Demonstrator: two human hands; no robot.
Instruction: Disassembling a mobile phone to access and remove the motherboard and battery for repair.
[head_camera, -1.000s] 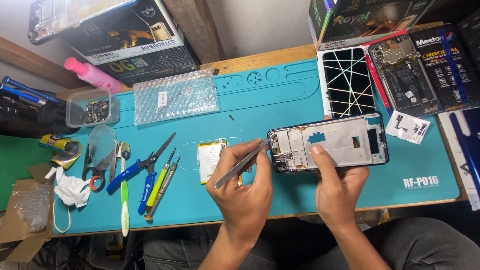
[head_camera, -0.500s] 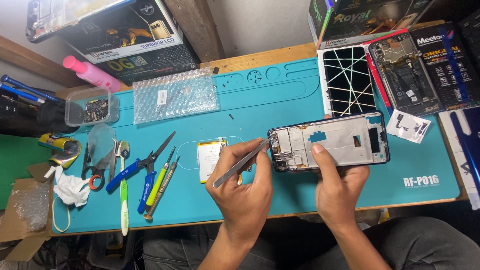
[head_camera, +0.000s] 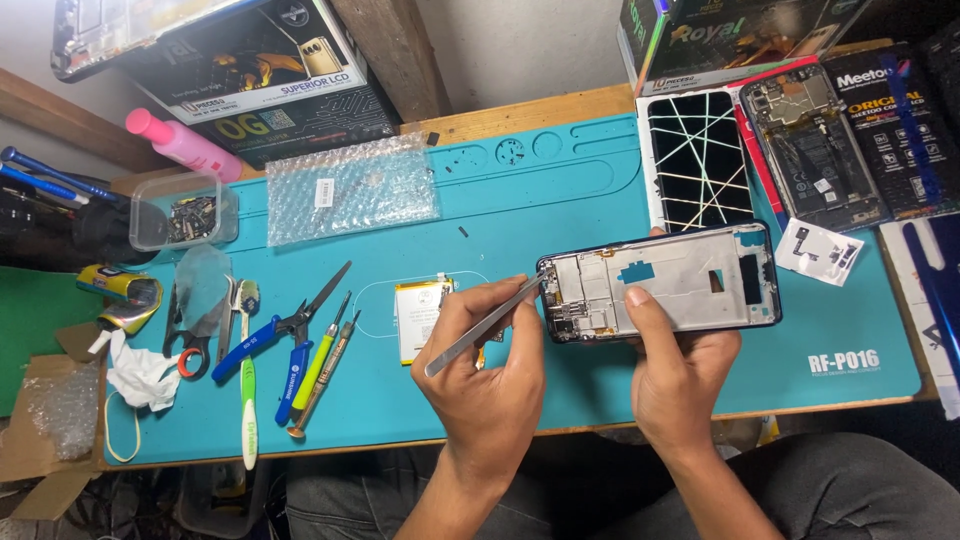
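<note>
Phone frame (head_camera: 665, 283): stripped, open side up, above the blue mat (head_camera: 560, 190)
Right hand (head_camera: 678, 375): fingers grasp the frame, thumb on its plate
Left hand (head_camera: 490, 370): fingers pinch tweezers (head_camera: 480, 327), tips at the frame's left end
Battery (head_camera: 418, 318): already out, left of the frame
Progress: seemingly mid-teardown, small parts still inside
Hand tools (head_camera: 290, 355): far left of the frame

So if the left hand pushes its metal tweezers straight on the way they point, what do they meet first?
The left hand aims its silver metal tweezers up-right; they would likely first meet the left end of the opened grey phone frame, though depth is unclear.
</note>
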